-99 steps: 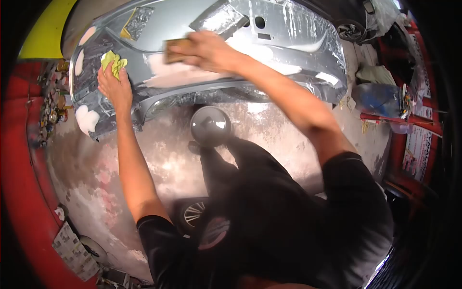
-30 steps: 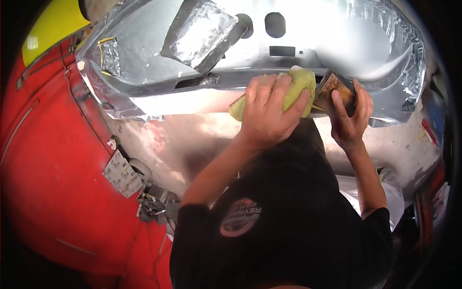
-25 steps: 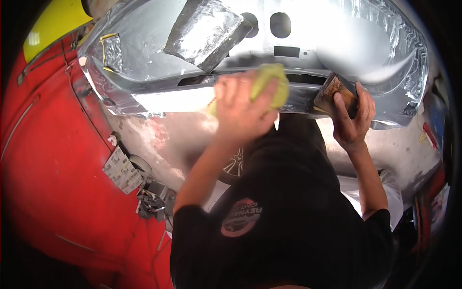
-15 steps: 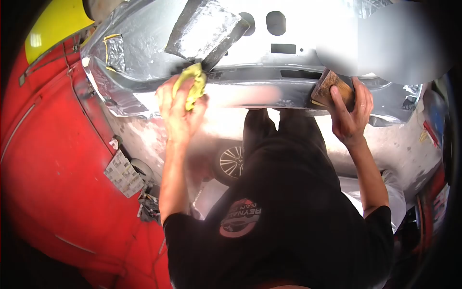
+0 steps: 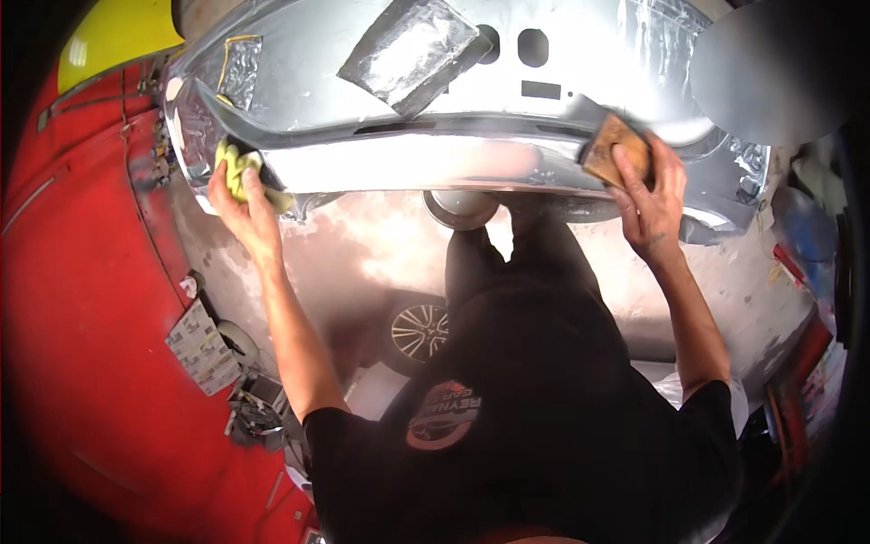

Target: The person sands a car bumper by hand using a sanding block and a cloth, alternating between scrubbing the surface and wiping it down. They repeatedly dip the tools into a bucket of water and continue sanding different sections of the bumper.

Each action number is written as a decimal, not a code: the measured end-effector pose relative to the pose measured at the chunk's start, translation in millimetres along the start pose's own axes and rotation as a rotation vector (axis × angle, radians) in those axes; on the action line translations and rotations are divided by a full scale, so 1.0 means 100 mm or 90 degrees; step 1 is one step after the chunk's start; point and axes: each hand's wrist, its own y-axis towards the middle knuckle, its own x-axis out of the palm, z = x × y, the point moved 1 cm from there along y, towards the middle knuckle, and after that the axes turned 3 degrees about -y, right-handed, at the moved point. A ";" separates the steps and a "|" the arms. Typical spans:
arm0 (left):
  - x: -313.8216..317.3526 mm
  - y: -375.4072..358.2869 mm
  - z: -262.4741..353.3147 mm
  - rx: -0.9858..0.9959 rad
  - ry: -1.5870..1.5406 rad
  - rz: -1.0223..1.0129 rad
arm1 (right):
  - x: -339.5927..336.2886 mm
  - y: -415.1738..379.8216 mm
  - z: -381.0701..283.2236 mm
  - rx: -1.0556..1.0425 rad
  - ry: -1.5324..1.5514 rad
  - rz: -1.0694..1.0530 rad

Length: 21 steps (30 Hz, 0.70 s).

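In the head view, my left hand (image 5: 245, 210) is closed on a crumpled yellow cloth (image 5: 237, 169), at the left end of a glossy grey car body panel (image 5: 399, 163). My right hand (image 5: 654, 195) grips a worn brown sanding block (image 5: 616, 150) between thumb and fingers. The block lies against the panel's long ridge, right of the middle. A dark-edged sheet with whitish smears (image 5: 412, 54) rests on the panel's upper surface. What lies beneath the cloth and the block is hidden.
A red car body (image 5: 82, 299) stands close on the left, with a yellow panel (image 5: 118, 41) above it. A round can (image 5: 460, 208) and a spoked wheel (image 5: 420, 333) are below the panel. Several tools and papers (image 5: 207, 349) lie at lower left.
My left hand with the yellow cloth has moved left along the panel to its end. My right hand has shifted slightly up with the block. The camera view has shifted a little.
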 end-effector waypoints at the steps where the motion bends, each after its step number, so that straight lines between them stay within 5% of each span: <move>1: 0.04 0.04 0.01 -0.024 -0.005 -0.060 | -0.05 0.06 -0.03 -0.026 0.025 -0.042; 6: 0.32 -0.15 0.17 0.010 0.098 0.009 | -0.18 0.75 -0.31 -0.128 0.108 -0.189; 12: 0.84 -0.34 0.41 0.012 0.141 0.145 | 0.06 1.42 -0.25 -0.049 0.549 -0.491; 16: 0.95 -0.34 0.42 -0.003 0.134 0.194 | 0.57 1.84 -0.74 -0.175 0.522 -0.475; 21: 0.93 -0.33 0.45 -0.026 0.111 0.159 | 0.20 1.63 -0.08 -0.141 0.501 -0.580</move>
